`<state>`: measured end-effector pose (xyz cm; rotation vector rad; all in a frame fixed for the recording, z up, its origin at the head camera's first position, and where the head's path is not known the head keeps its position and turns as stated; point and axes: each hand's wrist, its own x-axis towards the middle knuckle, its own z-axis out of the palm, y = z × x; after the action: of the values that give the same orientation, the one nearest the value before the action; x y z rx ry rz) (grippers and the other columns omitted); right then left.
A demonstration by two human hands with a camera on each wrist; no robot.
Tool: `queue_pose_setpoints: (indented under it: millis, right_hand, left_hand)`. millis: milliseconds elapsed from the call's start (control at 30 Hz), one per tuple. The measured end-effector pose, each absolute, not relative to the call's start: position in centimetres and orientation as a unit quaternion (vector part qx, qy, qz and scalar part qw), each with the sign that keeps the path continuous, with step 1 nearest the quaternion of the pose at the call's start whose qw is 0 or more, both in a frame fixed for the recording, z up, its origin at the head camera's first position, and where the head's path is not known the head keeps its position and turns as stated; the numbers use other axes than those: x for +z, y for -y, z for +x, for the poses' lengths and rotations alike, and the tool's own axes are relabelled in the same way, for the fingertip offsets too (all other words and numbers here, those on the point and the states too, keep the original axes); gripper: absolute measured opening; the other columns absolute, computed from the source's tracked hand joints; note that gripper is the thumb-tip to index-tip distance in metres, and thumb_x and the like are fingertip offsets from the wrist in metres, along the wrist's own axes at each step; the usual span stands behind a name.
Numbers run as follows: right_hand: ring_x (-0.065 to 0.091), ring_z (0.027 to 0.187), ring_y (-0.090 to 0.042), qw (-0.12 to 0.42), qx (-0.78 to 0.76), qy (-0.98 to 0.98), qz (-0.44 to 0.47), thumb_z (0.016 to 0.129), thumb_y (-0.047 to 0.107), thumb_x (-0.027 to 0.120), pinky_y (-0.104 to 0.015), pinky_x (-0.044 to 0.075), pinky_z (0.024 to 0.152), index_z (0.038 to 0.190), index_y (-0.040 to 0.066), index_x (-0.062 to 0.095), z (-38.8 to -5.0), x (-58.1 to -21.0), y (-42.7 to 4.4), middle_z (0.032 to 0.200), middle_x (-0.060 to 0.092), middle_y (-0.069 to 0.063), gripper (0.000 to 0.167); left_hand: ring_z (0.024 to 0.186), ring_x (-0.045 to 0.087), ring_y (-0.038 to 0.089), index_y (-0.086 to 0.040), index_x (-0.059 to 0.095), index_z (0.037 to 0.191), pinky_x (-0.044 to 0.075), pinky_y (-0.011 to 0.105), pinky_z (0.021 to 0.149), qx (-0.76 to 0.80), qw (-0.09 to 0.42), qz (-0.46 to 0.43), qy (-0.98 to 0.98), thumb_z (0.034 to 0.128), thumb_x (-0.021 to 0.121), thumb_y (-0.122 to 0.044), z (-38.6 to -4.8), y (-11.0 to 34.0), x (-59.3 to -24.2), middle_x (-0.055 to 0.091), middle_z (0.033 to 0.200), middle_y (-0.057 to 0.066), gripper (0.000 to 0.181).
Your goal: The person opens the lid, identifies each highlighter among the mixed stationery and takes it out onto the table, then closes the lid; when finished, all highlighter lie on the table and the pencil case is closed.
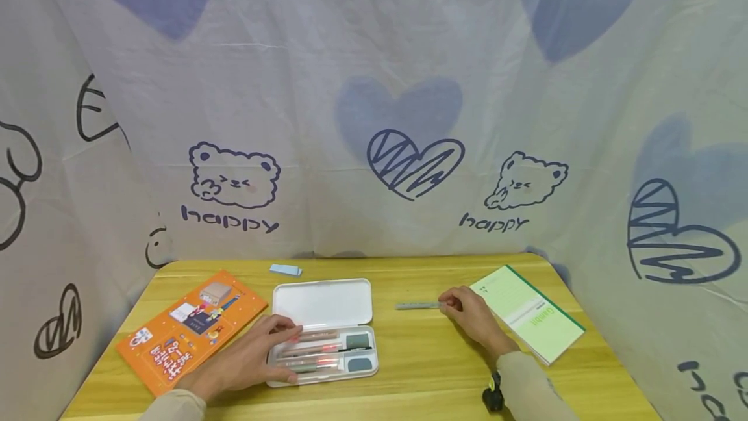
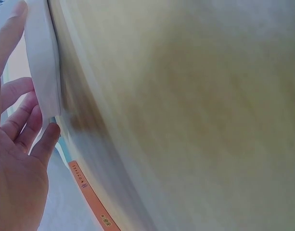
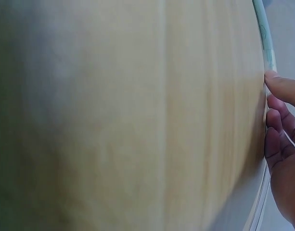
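Note:
An open white pencil case (image 1: 323,304) lies on the table with its lid folded back. Several pens (image 1: 312,349) and two grey-green blocks (image 1: 358,341) fill its tray. My left hand (image 1: 248,356) grips the tray's left end, thumb at the front corner and fingers at the rear; the left wrist view shows this hand (image 2: 22,159) against the case's white side (image 2: 45,62). A slim pale green pen (image 1: 416,306) lies low over the table, right of the case. My right hand (image 1: 472,318) pinches its right end. The pen (image 3: 266,33) also shows in the right wrist view.
An orange illustrated booklet (image 1: 195,323) lies at the left, partly under my left forearm. Right of my right hand is a light green notebook (image 1: 534,317). A small light blue piece (image 1: 286,270) sits behind the case. Printed cloth (image 1: 327,213) encloses the table.

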<state>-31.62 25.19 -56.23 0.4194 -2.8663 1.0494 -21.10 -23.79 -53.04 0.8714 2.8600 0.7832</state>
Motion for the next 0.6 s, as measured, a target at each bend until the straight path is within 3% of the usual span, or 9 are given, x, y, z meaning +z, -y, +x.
queue_pose_setpoints:
  millis: [333, 600]
  right_hand:
    - [0.057, 0.09, -0.013, 0.029, 0.385, 0.913, 0.131, 0.099, 0.02, 0.082, -0.028, 0.053, 0.082, 0.13, 0.008, 0.074, -31.0, -56.1, -25.6, 0.102, 0.066, -0.001, 0.034]
    - [0.064, 0.091, -0.01, 0.07, 0.406, 0.896, 0.164, 0.099, 0.02, 0.082, -0.027, 0.058, 0.084, 0.123, 0.008, 0.078, -29.6, -54.6, -21.8, 0.099, 0.07, 0.004, 0.027]
  left_hand:
    - [0.135, 0.056, 0.029, -0.008, 0.062, 0.155, 0.051, 0.056, 0.116, 0.254, 0.021, 0.281, -0.925, 0.0873, 0.08, -0.068, -21.1, 23.8, -53.2, 0.057, 0.15, 0.005, 0.092]
    - [0.136, 0.056, 0.029, -0.007, 0.062, 0.154, 0.051, 0.056, 0.116, 0.255, 0.015, 0.28, -0.925, 0.0861, 0.08, -0.069, -21.1, 23.7, -53.2, 0.057, 0.15, 0.006, 0.094]
